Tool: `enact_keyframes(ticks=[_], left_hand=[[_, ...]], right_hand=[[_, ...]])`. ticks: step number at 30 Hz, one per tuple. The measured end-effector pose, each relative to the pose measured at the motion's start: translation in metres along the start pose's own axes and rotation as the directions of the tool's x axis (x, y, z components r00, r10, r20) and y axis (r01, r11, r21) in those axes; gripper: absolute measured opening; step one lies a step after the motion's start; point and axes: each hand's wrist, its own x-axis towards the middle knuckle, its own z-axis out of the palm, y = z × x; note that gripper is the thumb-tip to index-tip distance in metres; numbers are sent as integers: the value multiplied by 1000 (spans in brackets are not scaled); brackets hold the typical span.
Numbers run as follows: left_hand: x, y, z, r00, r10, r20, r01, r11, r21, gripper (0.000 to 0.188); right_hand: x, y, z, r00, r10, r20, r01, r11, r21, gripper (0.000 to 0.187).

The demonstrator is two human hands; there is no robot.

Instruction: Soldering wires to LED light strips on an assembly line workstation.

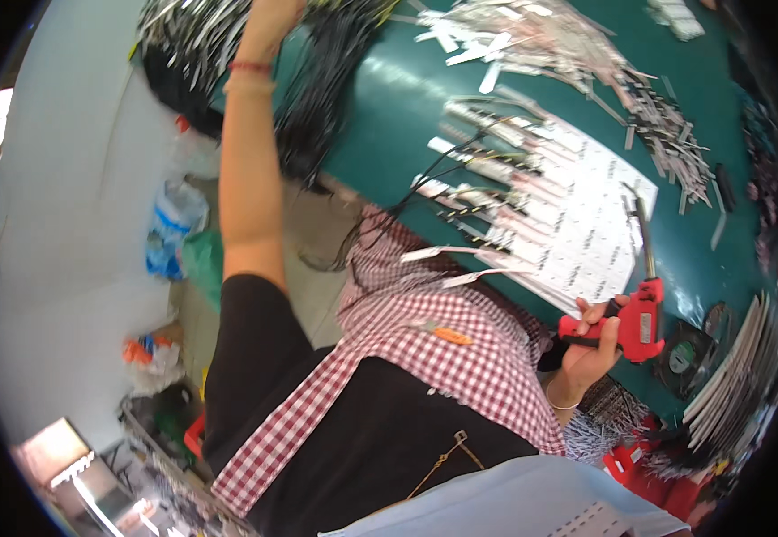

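My right hand [589, 360] is closed around the red handle of a soldering gun [641, 324]. Its long metal barrel points away from me, over the right edge of a printed white sheet [589, 215]. On that sheet's left part lie several short cable pieces [505, 201] with white and striped sleeves, in rows; thin black leads trail off toward my lap. My left arm stretches far forward, and my left hand [274, 20] is at the top edge among bundles of black wires [322, 98] and silvery-ended wires [194, 40]. Its fingers are cut off by the picture's edge.
A long heap of pale cut wires [550, 40] spreads across the far side of the green table [389, 98]. At right are a dark round object [683, 358] and a bundle of grey-white strips [727, 371]. Plastic bags [174, 224] lie on the left by the wall.
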Motion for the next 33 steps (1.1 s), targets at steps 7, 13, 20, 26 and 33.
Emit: enact_keyframes(ticks=[7,13,20,26,33], left_hand=[[-194,240,191,640,538,548,-709,689,152,9],[-273,238,274,571,592,568,-486,802,-347,14],[-286,225,269,715,426,555,-373,903,-213,7],[-286,225,268,798,408,443,-328,911,-249,6],[-289,226,267,792,352,499,-354,930,-94,10]], right_hand=[[-4,-2,36,997,17,-79,-10,996,91,32],[-3,1,54,988,35,-153,-41,998,-37,40],[-2,-5,54,976,13,-219,-35,995,-95,43],[-10,7,53,988,98,-121,-134,930,-341,42],[-8,1,51,987,92,-134,-132,937,-325,39]])
